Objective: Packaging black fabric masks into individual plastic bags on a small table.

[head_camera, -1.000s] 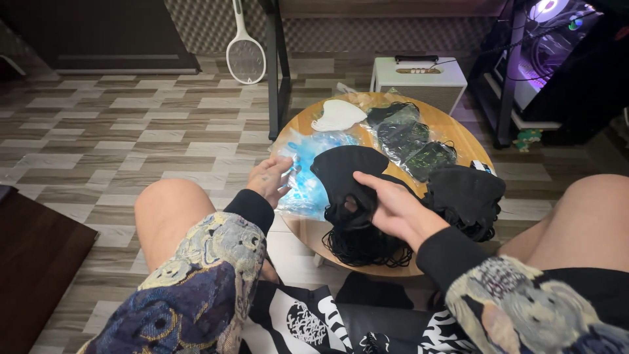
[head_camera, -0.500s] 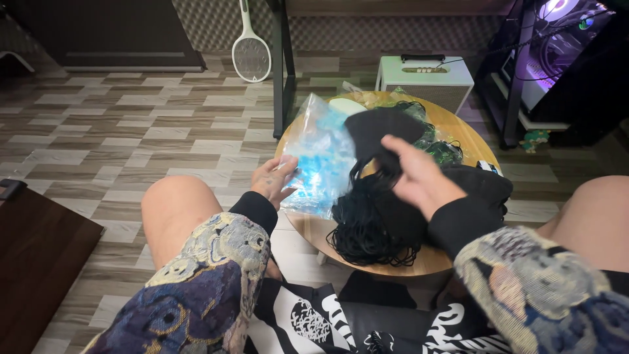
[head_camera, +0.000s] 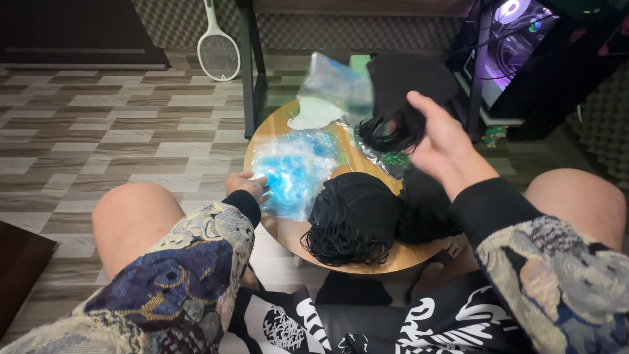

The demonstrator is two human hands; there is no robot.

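My right hand [head_camera: 444, 136] is raised above the small round wooden table [head_camera: 283, 233] and grips a bunch of black face masks [head_camera: 401, 92] with their ear loops dangling. My left hand [head_camera: 246, 185] rests at the table's left edge, fingers on a clear plastic bag of blue masks [head_camera: 293, 170]. A pile of black masks [head_camera: 354, 213] lies on the table's near side. Behind the lifted masks a second clear bag [head_camera: 334, 82] appears blurred, and a white mask [head_camera: 313, 113] lies at the far side.
My bare knees flank the table. A white racket-shaped swatter [head_camera: 218, 49] leans on the floor at the back. Black desk legs [head_camera: 247, 72] stand behind the table, and a lit computer case [head_camera: 517, 46] glows at the right. A dark cabinet edge [head_camera: 19, 262] is at left.
My right hand has lifted a bunch of black masks off the table, up and to the right. The blue-mask bag has settled flat under my left hand. My view has moved closer.
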